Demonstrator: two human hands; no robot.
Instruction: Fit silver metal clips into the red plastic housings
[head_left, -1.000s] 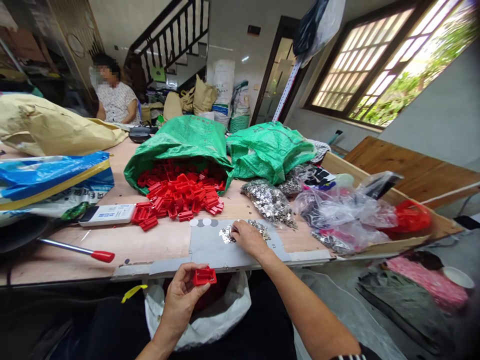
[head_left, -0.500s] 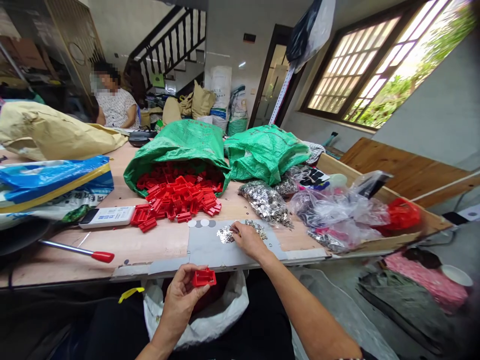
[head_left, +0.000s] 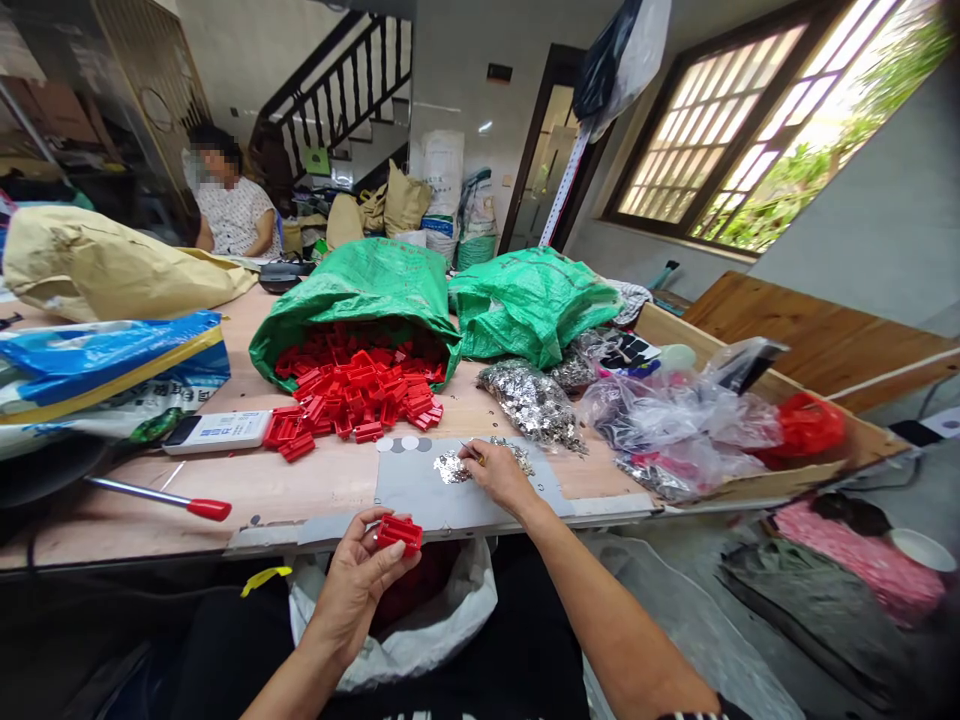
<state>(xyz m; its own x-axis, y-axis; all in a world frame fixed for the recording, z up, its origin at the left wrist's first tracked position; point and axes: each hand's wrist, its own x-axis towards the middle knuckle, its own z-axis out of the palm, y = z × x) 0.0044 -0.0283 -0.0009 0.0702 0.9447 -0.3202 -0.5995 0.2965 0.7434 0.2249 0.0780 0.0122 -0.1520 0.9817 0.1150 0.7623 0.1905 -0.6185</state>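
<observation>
My left hand (head_left: 358,572) pinches a small red plastic case (head_left: 398,535), open on one side and shaped like a battery holder, just in front of the table edge. My right hand (head_left: 501,474) rests over the grey mat (head_left: 420,505), its fingers closed on a thin pointed tool (head_left: 472,452), too small to name surely. The tool's tip is at a pile of small shiny metal pieces (head_left: 450,466). More metal pieces lie under and behind the right hand. Beneath my left hand, a white sack (head_left: 469,625) stands open at my lap with something dark red inside.
Red cases (head_left: 367,390) spill from a green sack (head_left: 352,270); another green sack (head_left: 536,300) lies beside it. A bag of metal pieces (head_left: 529,400) and clear plastic bags (head_left: 660,415) are to the right. A red-tipped lever (head_left: 206,509) juts out left. A person (head_left: 236,215) sits across the table.
My left hand has shifted slightly left and up and turned the red case in its fingers. My right hand stays at the metal pieces, with its tool showing more clearly.
</observation>
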